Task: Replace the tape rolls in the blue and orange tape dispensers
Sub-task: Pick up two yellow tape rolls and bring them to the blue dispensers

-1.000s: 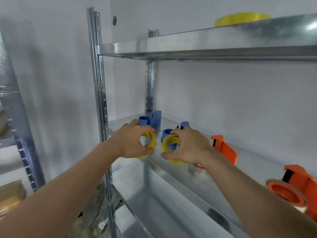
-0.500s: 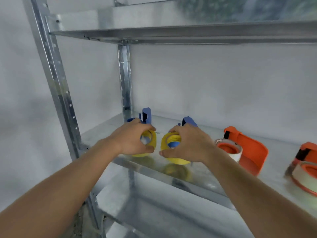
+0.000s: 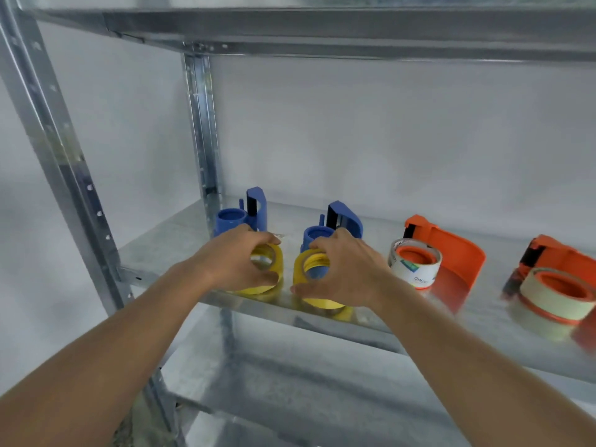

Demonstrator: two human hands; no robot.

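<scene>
Nearby, orange dispensers (image 3: 451,250), white roll (image 3: 416,275), shelf post (image 3: 201,124)

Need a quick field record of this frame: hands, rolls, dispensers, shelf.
left hand: grips left yellow roll, near the shelf's front edge
right hand: grips right yellow roll, near the shelf's front edge
left blue dispenser: hub bare, behind left hand
right blue dispenser: hub bare, behind right hand
near orange dispenser: white printed roll on its hub
far orange dispenser: pale roll on its hub
shelf: metal, holds all four dispensers
</scene>
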